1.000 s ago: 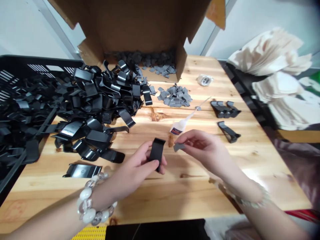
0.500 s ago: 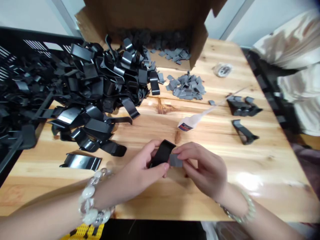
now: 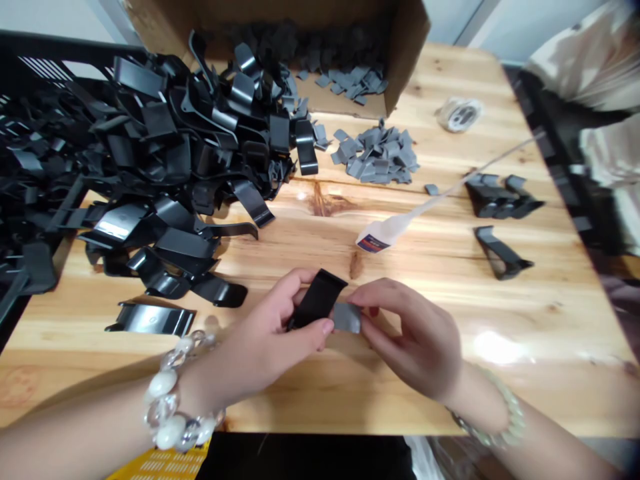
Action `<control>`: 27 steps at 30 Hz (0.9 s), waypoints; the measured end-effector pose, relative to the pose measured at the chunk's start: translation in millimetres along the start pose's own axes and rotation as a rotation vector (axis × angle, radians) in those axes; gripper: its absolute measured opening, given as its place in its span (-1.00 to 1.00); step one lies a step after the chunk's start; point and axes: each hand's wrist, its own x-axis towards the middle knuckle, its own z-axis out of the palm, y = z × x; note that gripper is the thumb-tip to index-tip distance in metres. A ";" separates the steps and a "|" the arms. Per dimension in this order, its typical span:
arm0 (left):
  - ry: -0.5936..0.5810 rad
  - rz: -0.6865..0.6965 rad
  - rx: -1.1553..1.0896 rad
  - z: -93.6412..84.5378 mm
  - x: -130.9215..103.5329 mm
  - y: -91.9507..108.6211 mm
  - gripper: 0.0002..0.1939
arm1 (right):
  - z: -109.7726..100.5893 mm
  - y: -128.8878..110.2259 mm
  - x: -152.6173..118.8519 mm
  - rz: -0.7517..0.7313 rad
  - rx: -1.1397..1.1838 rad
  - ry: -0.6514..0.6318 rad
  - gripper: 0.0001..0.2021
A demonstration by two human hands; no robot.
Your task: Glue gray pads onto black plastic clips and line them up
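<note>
Grasping, L: bare L hand (image 3: 275,337), lower ctr of frame, is clasping a black curved plastic clip (image 3: 319,298) btwn thumb & fingers; clip is tilting, upper end leaning to frame R.
Pinching, R: bare R hand (image 3: 415,333), R of lower ctr, is nipping a small grey flat rectangular pc (image 3: 347,318) btwn thumb & fingertips; pc is sitting just R of clip, nr L thumb tip; can't tell if pc is touching clip.
Wrists: L is wearing a white-&-clear chunky bead bracelet (image 3: 170,431), lower L; R is wearing a pale green bead bracelet (image 3: 506,421), lower R.
Clip pile: glossy black curved clip heap (image 3: 200,157) is filling upper L, spreading to mid L; one loose glossy clip (image 3: 153,318) is lying lower L.
Crate: black slotted plastic crate (image 3: 50,45) is standing far L, holding dark parts.
Box: brown cardboard box (image 3: 410,57) is standing top ctr, holding loose grey bits (image 3: 360,81).
Grey heap: small grey flat bits (image 3: 377,157) are lying heaped R of upper ctr.
Bottle: white plastic bottle (image 3: 383,235) is lying nr ctr, long thin nozzle (image 3: 423,207) pointing upper R.
Tape: pale round tape roll (image 3: 460,115) is lying upper R.
Clip row: 3 black clips (image 3: 503,197) are sitting together mid R, single black clip (image 3: 503,260) lying just below.
Table: pale knotty wood table (image 3: 300,247) is supporting these.
</note>
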 end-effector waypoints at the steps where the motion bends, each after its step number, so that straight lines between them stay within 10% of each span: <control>1: 0.003 -0.005 0.004 -0.4 -0.3 -0.4 -0.73 | 0.2 -0.1 -0.6 0.008 -0.001 -0.002 -0.64; 7: 0.011 -0.030 0.017 -1.4 -1.2 -1.3 -0.72 | -1.4 -2.6 -0.1 0.134 0.025 -0.011 -0.68; 19: -0.073 -0.054 0.031 1.4 1.2 3.1 -0.83 | -5.5 2.7 8.7 0.621 0.894 -0.204 -0.93; 27: -0.122 -0.078 0.133 1.1 -1.5 0.8 -0.62 | -12.4 2.9 6.6 0.703 0.694 -0.134 -0.87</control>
